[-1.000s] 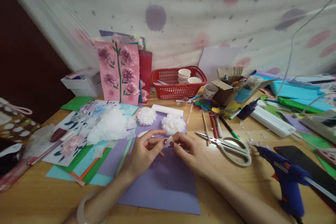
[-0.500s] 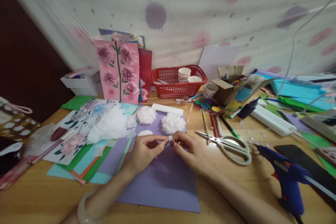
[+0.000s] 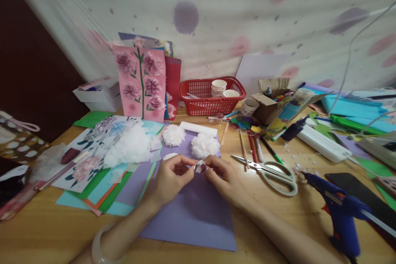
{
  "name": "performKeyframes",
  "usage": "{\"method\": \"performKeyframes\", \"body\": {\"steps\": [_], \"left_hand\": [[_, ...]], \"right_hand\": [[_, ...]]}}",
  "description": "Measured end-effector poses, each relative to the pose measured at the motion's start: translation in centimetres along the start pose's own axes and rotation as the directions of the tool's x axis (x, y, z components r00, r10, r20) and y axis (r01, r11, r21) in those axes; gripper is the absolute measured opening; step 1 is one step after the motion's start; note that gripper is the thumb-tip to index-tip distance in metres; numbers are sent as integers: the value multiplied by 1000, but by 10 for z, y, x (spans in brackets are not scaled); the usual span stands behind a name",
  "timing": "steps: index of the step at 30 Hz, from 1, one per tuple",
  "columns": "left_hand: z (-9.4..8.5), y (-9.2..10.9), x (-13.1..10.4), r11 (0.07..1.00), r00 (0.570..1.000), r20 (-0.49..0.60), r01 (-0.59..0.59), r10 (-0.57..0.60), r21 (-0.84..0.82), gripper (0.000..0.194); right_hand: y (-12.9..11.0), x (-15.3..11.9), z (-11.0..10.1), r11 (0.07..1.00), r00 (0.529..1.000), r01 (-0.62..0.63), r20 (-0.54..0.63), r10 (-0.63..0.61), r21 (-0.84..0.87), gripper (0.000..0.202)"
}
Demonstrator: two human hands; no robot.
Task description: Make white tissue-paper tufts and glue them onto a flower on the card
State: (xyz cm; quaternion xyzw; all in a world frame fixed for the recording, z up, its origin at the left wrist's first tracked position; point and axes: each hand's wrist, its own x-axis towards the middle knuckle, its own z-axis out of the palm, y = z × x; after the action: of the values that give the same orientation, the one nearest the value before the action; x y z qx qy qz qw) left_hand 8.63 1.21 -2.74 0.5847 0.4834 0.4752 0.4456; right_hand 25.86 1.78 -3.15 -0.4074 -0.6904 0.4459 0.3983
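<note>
A small crumpled piece of white tissue paper [image 3: 200, 164] is pinched between the fingertips of both hands. My left hand [image 3: 175, 175] holds it from the left, my right hand [image 3: 221, 175] from the right, with the thumbs nearly meeting. Below them lies a purple sheet [image 3: 192, 218]. Just beyond the hands sit two fluffy white paper flowers [image 3: 173, 135] [image 3: 204, 144]. Part of a flat white disc [image 3: 171, 156] shows behind my left hand. A white paper roll [image 3: 198, 128] lies behind the flowers.
Left are a pile of white tissue pieces [image 3: 131, 148] and coloured sheets [image 3: 108, 198]. Scissors [image 3: 275, 175] and a blue glue gun [image 3: 337, 210] lie right. At the back stand a red basket [image 3: 201, 107] with paper cups and a pink flower picture [image 3: 128, 86].
The fingers have shifted slightly around the white tissue piece, and a little more of it shows. The whole view has moved slightly; the things on the table stay put.
</note>
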Motion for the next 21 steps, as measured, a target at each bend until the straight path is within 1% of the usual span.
{"method": "performKeyframes", "body": {"steps": [4,6,8,11,14,15,18,21], "left_hand": [[-4,-6,1,995,996,-27,84,-86,-56,8],[-5,-8,2,992,994,-54,95,-99,-80,10],[-5,-8,3,991,992,-91,79,-89,-105,13],[-5,-8,4,995,986,-163,19,-35,-98,14],[-7,-10,5,998,973,-225,-54,49,-16,5],[-8,-11,6,996,968,-237,-85,88,21,5],[-10,-12,6,976,943,-262,-173,204,135,17],[-9,-10,5,956,938,-238,-205,254,210,22]], "right_hand": [[-2,0,0,999,1000,-23,-19,24,25,22],[-3,0,-1,999,999,-37,-34,38,28,23],[-3,1,-1,998,998,-48,-49,50,26,24],[-2,1,-1,998,996,-57,-71,60,40,25],[-1,1,-1,997,993,-63,-97,68,46,24],[-1,1,-1,996,992,-69,-106,74,51,23],[-1,1,-2,994,989,-75,-121,84,77,21],[-1,1,-2,995,992,-64,-104,71,71,21]]}}
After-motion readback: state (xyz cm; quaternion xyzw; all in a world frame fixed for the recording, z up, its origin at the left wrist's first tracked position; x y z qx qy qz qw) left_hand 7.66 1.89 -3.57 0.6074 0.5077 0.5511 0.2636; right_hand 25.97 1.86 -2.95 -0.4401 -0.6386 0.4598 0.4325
